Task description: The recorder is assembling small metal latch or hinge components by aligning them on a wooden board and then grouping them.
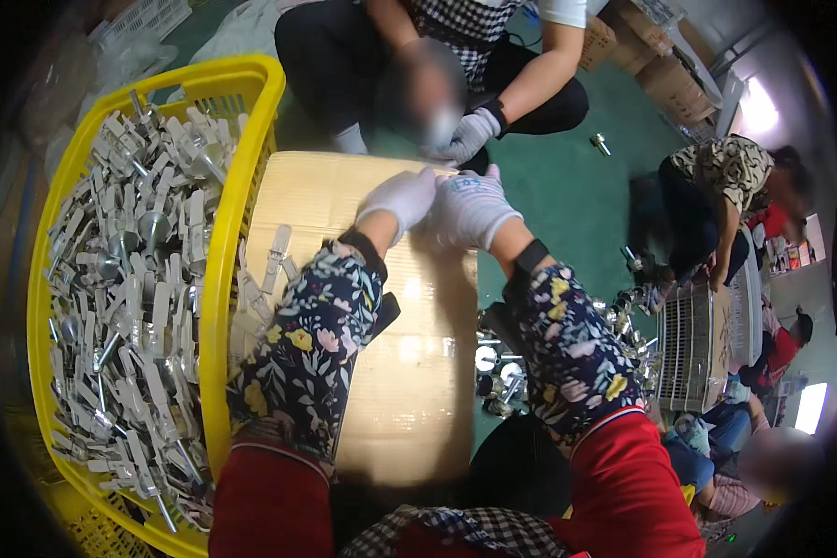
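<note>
Both my hands wear white knit gloves and meet at the far end of a tan cardboard surface (405, 353). My left hand (402, 200) has its fingers curled inward, its thumb side against the other hand. Beside it, my right hand (474, 206) is closed too, with its back facing up. Whatever sits between the fingers is hidden by the gloves. A pale lever-like metal piece (275, 258) lies on the cardboard, left of my left forearm. More such pieces (249, 299) lie close to the basket.
At left, a yellow plastic basket (221, 307) is heaped with pale metal levers and bolts (144, 279). Metal parts with round discs (507, 377) lie on the green floor right of the cardboard. A co-worker's gloved hand (470, 135) is just beyond mine. A crate (688, 349) stands at right, near other people.
</note>
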Motion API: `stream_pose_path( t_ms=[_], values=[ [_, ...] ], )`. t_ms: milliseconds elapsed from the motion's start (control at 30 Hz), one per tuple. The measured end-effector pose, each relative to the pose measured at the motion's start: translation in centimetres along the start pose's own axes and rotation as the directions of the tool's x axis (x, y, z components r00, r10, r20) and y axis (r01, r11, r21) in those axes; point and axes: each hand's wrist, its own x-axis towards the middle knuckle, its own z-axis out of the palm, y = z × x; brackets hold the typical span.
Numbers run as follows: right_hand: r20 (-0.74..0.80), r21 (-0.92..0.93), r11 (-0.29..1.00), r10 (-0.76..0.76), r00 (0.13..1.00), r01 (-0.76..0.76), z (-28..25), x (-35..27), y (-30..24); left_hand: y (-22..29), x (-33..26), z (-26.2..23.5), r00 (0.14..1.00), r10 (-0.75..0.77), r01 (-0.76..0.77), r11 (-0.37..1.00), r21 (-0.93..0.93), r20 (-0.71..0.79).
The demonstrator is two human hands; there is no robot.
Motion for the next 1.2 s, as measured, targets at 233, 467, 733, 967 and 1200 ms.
stream_pose_path(
  t_ms=[233,467,733,967,1200],
  values=[
    [0.143,-0.04,0.998,-0.038,0.989,0.044,1.7,-5.8,-3.3,-2.0,-9.2,4.3,0.978,0.116,-0.074,0.969,0.236,-0.171],
    [0.121,0.048,0.997,-0.068,0.99,0.063,5.6,-19.2,-10.2,-5.4,-23.4,11.0,0.977,0.151,-0.106,0.957,0.271,-0.149],
    [0.083,0.025,0.996,-0.089,0.993,0.088,9.3,-29.7,-14.1,-6.4,-35.3,15.8,0.969,0.197,-0.139,0.934,0.33,-0.15],
    [-0.443,-0.066,0.997,-0.053,0.895,0.027,11.3,-28.6,-16.1,-15.1,-23.5,16.1,0.994,0.1,-0.105,0.914,0.391,0.032],
    [-0.049,0.003,0.999,0.043,0.998,-0.043,8.3,-25.6,-12.7,-7.1,-28.6,14.6,0.867,0.381,-0.294,0.911,0.288,-0.321]
  ],
)
